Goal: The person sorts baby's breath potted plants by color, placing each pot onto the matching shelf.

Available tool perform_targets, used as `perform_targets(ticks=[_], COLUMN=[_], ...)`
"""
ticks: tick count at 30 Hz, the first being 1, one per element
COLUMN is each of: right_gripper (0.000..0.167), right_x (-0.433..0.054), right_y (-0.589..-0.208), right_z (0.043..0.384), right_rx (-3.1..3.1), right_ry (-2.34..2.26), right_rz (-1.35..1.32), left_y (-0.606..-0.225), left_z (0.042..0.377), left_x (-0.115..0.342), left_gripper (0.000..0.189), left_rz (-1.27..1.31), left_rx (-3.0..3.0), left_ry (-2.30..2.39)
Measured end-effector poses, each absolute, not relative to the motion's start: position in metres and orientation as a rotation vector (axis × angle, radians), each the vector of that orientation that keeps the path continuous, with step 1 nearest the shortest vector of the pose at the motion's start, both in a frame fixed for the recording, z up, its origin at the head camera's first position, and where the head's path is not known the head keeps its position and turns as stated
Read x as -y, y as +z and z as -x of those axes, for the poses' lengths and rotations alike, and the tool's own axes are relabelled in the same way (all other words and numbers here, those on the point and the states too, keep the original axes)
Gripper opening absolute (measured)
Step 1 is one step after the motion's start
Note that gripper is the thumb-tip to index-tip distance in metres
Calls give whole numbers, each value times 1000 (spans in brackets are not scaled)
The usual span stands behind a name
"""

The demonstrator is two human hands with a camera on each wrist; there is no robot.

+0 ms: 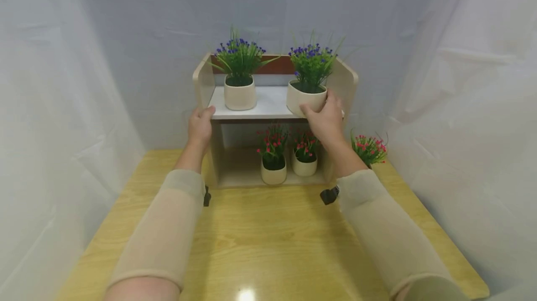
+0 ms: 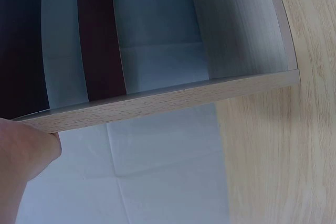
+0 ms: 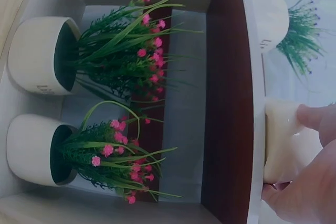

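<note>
A two-tier wooden shelf unit (image 1: pixel 268 185) stands on the table. My left hand (image 1: pixel 200 126) holds its left side panel near the upper board, the thumb at the board's front corner; in the left wrist view, that hand (image 2: pixel 26 153) wraps the panel's edge. On the upper board's right side is a white pot with purple flowers (image 1: pixel 305 98), and my right hand (image 1: pixel 328 117) grips it, thumb on the front and fingers round the right side. Close up, the right wrist view has this pot (image 3: pixel 286 140) at the board's front edge. Another purple-flowered pot (image 1: pixel 240 96) sits on the upper left.
Two white pots with pink-red flowers, a left one (image 1: pixel 274 174) and a right one (image 1: pixel 305 167), stand on the lower tier. Another red-flowered plant (image 1: pixel 369 148) is right of the unit, partly behind my arm. Pale sheeting (image 1: pixel 268 7) hangs around the wooden table (image 1: pixel 268 236).
</note>
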State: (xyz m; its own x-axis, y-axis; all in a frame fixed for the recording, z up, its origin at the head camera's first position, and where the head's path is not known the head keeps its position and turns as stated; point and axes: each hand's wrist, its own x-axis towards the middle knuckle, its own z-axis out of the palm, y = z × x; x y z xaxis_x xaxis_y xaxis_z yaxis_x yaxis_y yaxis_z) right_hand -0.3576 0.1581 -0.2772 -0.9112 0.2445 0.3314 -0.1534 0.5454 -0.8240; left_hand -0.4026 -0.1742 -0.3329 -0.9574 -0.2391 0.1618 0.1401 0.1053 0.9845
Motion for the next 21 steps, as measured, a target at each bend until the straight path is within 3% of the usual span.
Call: perform_targets(ticks=[21], right_gripper=[94], right_x=[-144], right_y=[-277], right_z=[394], right_rx=[2358], right_ry=[1090], right_rz=[146], left_y=[-335], left_z=[401], left_x=[174], left_gripper=[64], left_rz=[-92], left_rx=[2110], left_ry=[-1919])
